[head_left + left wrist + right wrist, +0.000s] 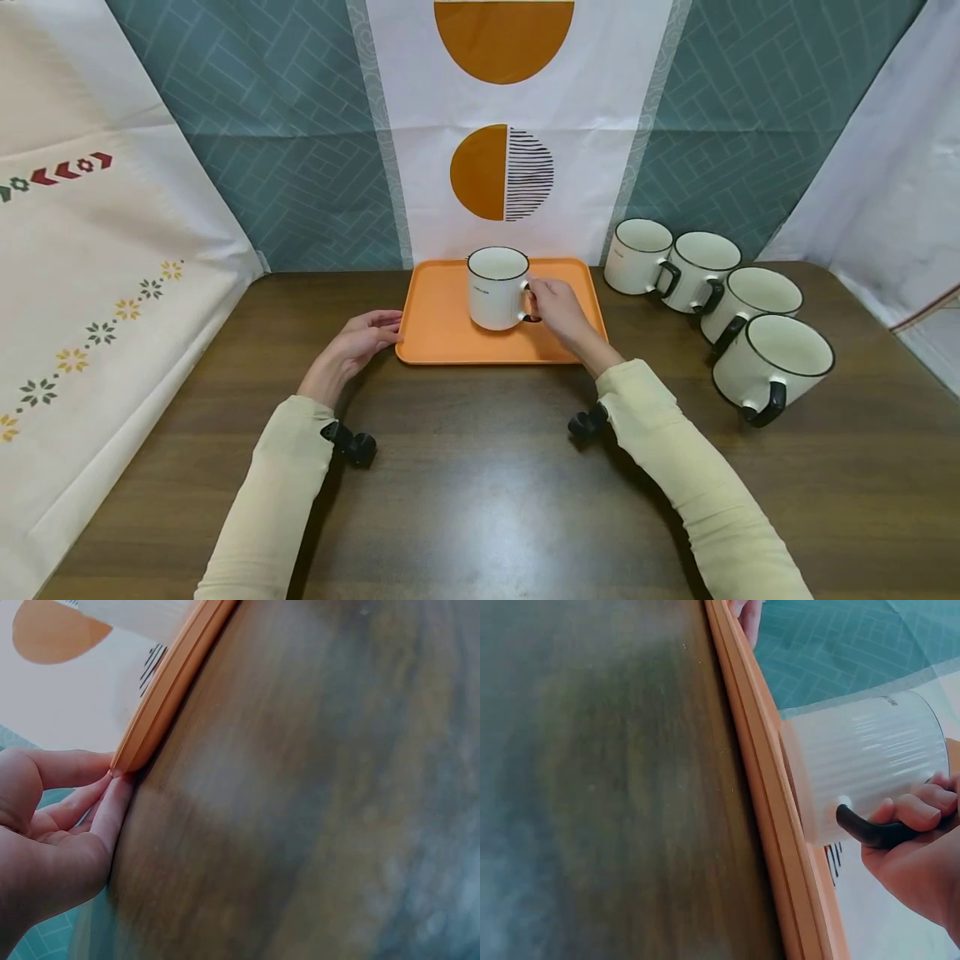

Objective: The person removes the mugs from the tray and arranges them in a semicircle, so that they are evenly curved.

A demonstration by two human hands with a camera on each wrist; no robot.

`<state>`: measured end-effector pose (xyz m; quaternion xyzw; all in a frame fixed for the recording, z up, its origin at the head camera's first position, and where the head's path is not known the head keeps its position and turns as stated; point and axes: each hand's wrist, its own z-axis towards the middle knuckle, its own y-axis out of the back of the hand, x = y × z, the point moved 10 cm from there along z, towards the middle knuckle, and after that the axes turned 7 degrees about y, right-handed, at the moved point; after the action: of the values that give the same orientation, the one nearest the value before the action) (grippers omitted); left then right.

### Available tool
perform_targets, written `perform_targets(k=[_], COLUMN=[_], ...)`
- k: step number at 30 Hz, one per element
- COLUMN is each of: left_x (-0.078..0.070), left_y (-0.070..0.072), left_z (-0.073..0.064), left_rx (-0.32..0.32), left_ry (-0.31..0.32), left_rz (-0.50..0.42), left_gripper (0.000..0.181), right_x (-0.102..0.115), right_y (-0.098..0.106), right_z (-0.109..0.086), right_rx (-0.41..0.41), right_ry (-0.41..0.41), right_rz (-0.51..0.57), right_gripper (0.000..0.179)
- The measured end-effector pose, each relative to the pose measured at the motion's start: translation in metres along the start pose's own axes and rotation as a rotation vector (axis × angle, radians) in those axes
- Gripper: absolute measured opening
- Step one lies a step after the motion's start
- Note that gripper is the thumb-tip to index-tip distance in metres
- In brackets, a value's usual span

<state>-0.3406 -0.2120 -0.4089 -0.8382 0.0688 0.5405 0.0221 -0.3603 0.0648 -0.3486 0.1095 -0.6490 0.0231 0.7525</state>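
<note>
A white mug [493, 293] with a dark rim and black handle stands upright on an orange tray [438, 342], near its middle. My right hand [557, 308] grips the mug by its handle. In the right wrist view the fingers [919, 811] curl round the black handle [877, 831], and the mug's base is right at the tray's surface. At the tray's left edge is my left hand [362, 340], its thumb and fingertips pinching the rim near the front corner, as the left wrist view shows at the tray rim [150, 712].
To the right of the tray, several more white mugs stand in a slanting row, among them a far mug [637, 258] and a near mug [780, 358]. The brown wooden table [465, 483] ends at a patterned cloth backdrop [300, 167]; a white cloth [112, 275] borders its left side.
</note>
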Motion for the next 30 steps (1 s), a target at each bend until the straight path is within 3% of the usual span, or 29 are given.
perform_targets(k=[11,16,24,30], left_x=[0.001,0.001,0.001,0.0], left_y=[0.001,0.005,0.002,-0.002], left_z=[-0.003,-0.006,-0.004,-0.002], left_rx=[0.002,-0.004,0.008,0.011], left_ry=[-0.01,-0.005,-0.002,0.003], left_rz=[0.004,0.014,0.006,0.01], left_gripper=[0.059,0.059,0.06,0.059], right_x=[0.024,0.029,0.036,0.045], right_y=[0.03,0.035,0.052,0.07], right_z=[-0.022,-0.034,-0.063,-0.088], right_rx=[-0.113,-0.101,-0.119,-0.157], right_ry=[0.063,0.059,0.043,0.084], right_rz=[0.133,0.248,0.176,0.149], right_gripper=[0.035,0.033,0.033,0.034])
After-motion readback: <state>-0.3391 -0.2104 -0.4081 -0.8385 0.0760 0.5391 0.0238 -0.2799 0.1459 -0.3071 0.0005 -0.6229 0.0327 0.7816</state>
